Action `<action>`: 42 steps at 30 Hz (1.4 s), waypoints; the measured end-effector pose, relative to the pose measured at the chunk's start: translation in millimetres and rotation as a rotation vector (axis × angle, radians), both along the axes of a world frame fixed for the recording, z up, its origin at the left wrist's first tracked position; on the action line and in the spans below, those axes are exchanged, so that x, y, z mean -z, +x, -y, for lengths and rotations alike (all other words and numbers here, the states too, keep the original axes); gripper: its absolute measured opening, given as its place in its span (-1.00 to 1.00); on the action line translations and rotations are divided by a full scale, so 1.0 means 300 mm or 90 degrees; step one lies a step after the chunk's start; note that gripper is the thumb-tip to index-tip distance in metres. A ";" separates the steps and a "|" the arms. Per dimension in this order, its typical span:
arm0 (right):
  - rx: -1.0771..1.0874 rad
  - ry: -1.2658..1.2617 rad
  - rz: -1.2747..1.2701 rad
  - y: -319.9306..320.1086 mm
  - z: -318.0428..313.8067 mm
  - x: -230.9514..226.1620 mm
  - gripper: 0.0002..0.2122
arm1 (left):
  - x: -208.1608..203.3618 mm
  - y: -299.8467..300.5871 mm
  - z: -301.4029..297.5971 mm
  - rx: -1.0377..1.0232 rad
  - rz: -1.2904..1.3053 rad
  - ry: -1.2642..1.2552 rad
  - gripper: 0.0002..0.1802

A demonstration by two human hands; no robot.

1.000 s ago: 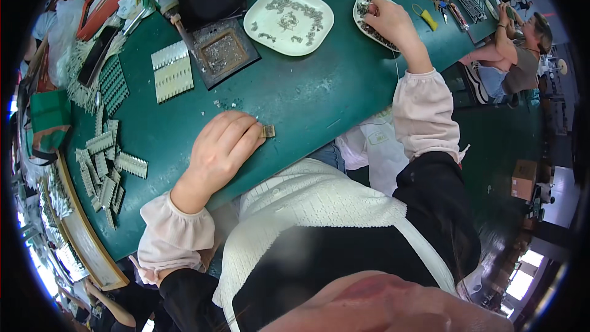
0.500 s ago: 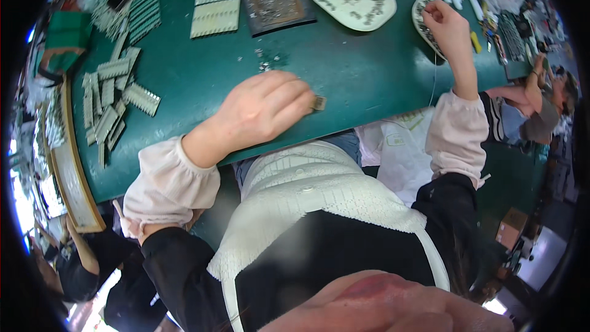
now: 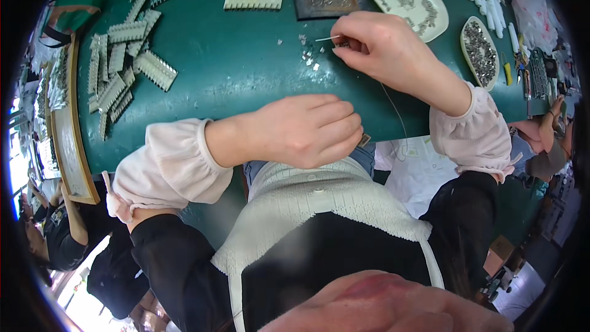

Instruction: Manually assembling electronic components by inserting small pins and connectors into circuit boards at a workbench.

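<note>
The right hand pinched a thin pale rod, the left hand curled around a small brownish block, with metal bits apparently unused right of both grips and comb-edged strips piled left.

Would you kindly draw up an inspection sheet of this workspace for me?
Surface: green table, pale scraps scattered near the middle.
Job's things: small brownish piece, thin pale stick, oval dish of metallic bits.
Clutter: jumbled pale strips on the left.
Hands: left hand holds the piece; right hand holds the stick.
Cables: thin cord below the right hand; ends unclear.
Surroundings: co-workers at the left and right edges.
</note>
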State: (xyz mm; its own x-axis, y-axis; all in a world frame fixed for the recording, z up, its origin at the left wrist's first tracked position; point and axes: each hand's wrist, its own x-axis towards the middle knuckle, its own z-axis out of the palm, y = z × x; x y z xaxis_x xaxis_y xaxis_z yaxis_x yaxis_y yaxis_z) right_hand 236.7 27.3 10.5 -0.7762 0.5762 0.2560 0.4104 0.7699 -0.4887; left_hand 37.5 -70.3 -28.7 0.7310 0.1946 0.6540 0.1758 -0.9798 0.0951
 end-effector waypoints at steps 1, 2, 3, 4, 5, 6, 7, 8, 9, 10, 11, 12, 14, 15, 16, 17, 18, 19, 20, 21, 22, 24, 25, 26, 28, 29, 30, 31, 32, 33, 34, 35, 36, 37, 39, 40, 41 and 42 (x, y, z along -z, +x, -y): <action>-0.017 -0.002 0.014 -0.011 0.000 0.008 -0.84 | 0.004 0.001 0.001 -0.006 0.002 0.002 -0.75; -0.009 -0.022 0.022 -0.019 -0.010 0.011 -0.84 | 0.003 -0.001 -0.008 -0.012 0.004 0.011 -0.75; -0.014 -0.023 0.023 -0.022 -0.015 0.011 -0.84 | 0.004 -0.006 -0.007 -0.016 0.005 0.009 -0.75; -0.020 -0.049 0.029 -0.021 -0.018 0.010 -0.85 | 0.003 -0.009 -0.002 -0.023 -0.003 -0.020 -0.74; -0.023 -0.074 0.035 -0.017 -0.020 0.010 -0.85 | 0.000 -0.013 0.003 -0.029 -0.011 -0.049 -0.73; -0.025 -0.075 0.036 -0.013 -0.029 0.014 -0.85 | -0.007 -0.018 0.007 -0.030 -0.011 -0.050 -0.73; -0.033 -0.056 0.016 -0.008 -0.042 0.019 -0.85 | -0.019 -0.027 0.011 -0.054 -0.014 -0.077 -0.72; -0.040 -0.038 -0.004 -0.003 -0.050 0.023 -0.85 | -0.032 -0.035 0.014 -0.075 -0.018 -0.104 -0.71; -0.040 -0.039 -0.003 0.002 -0.054 0.014 -0.85 | -0.048 -0.045 0.015 -0.075 -0.017 -0.105 -0.71; -0.016 -0.093 0.036 0.006 -0.056 -0.008 -0.85 | -0.068 -0.056 0.016 -0.086 -0.036 -0.160 -0.71; 0.007 -0.147 0.074 0.007 -0.058 -0.025 -0.85 | -0.088 -0.068 0.015 -0.096 -0.056 -0.215 -0.72; 0.007 -0.149 0.074 0.009 -0.060 -0.035 -0.85 | -0.106 -0.076 0.014 -0.096 -0.057 -0.217 -0.72; 0.061 -0.144 0.059 0.011 -0.061 -0.045 -0.87 | -0.134 -0.093 0.008 -0.139 -0.090 -0.321 -0.76; 0.061 -0.148 0.059 0.015 -0.063 -0.045 -0.87 | -0.137 -0.104 -0.001 -0.138 -0.091 -0.325 -0.76; 0.039 -0.148 0.074 0.021 -0.065 -0.043 -0.88 | -0.136 -0.117 -0.013 -0.149 -0.087 -0.370 -0.77; 0.019 -0.148 0.089 0.027 -0.065 -0.042 -0.89 | -0.139 -0.126 -0.027 -0.158 -0.084 -0.414 -0.78; 0.021 -0.151 0.090 0.027 -0.062 -0.034 -0.89 | -0.146 -0.133 -0.045 -0.156 -0.085 -0.416 -0.78; 0.005 -0.133 0.100 0.024 -0.057 -0.022 -0.89 | -0.156 -0.140 -0.064 -0.194 -0.110 -0.422 -0.78; -0.012 -0.116 0.110 0.021 -0.055 -0.013 -0.88 | -0.166 -0.144 -0.084 -0.234 -0.136 -0.428 -0.78; -0.011 -0.119 0.108 0.019 -0.056 -0.010 -0.88 | -0.176 -0.147 -0.105 -0.233 -0.138 -0.430 -0.78; -0.028 -0.091 0.106 0.018 -0.058 -0.011 -0.88 | -0.186 -0.149 -0.125 -0.245 -0.159 -0.457 -0.76; -0.048 -0.064 0.101 0.016 -0.064 -0.019 -0.88 | -0.192 -0.152 -0.154 -0.259 -0.168 -0.480 -0.77; -0.027 -0.087 0.111 0.020 -0.071 -0.030 -0.88 | -0.197 -0.147 -0.163 -0.261 -0.171 -0.481 -0.77; -0.006 -0.108 0.122 0.020 -0.080 -0.042 -0.89 | -0.200 -0.139 -0.176 -0.266 -0.150 -0.503 -0.78; 0.032 -0.151 0.082 0.004 -0.079 -0.092 -0.89 | -0.193 -0.122 -0.184 -0.273 -0.131 -0.526 -0.79; 0.070 -0.192 0.046 0.001 -0.078 -0.105 -0.89 | -0.178 -0.112 -0.184 -0.262 -0.066 -0.560 -0.81; 0.024 -0.132 0.017 0.019 -0.094 -0.087 -0.86 | -0.166 -0.108 -0.184 -0.251 0.000 -0.593 -0.82; 0.024 -0.132 0.015 0.014 -0.088 -0.080 -0.86 | -0.158 -0.112 -0.185 -0.251 -0.003 -0.593 -0.82; 0.062 -0.214 -0.024 0.008 -0.073 -0.076 -0.86 | -0.148 -0.114 -0.189 -0.263 0.012 -0.689 -0.82; 0.101 -0.297 -0.063 0.004 -0.063 -0.073 -0.87 | -0.141 -0.116 -0.194 -0.275 0.026 -0.785 -0.82; 0.101 -0.300 -0.064 0.005 -0.061 -0.069 -0.87 | -0.139 -0.114 -0.200 -0.275 0.025 -0.787 -0.82; 0.062 -0.303 -0.069 0.005 -0.063 -0.070 -0.86 | -0.143 -0.113 -0.207 -0.258 0.076 -0.916 -0.83; 0.023 -0.306 -0.075 0.004 -0.063 -0.069 -0.86 | -0.144 -0.112 -0.213 -0.238 0.130 -1.043 -0.83; 0.023 -0.307 -0.076 0.002 -0.058 -0.061 -0.86 | -0.138 -0.112 -0.215 -0.240 0.129 -1.044 -0.83; 0.015 -0.281 -0.126 -0.001 -0.046 -0.042 -0.87 | -0.124 -0.111 -0.220 -0.166 0.249 -1.098 -0.83; 0.016 -0.282 -0.127 -0.003 -0.045 -0.040 -0.87 | -0.123 -0.113 -0.224 -0.166 0.247 -1.100 -0.83; 0.019 -0.249 -0.126 -0.005 -0.044 -0.038 -0.87 | -0.123 -0.119 -0.226 -0.158 0.256 -1.119 -0.83; 0.021 -0.215 -0.125 -0.005 -0.044 -0.036 -0.87 | -0.123 -0.123 -0.228 -0.150 0.265 -1.138 -0.83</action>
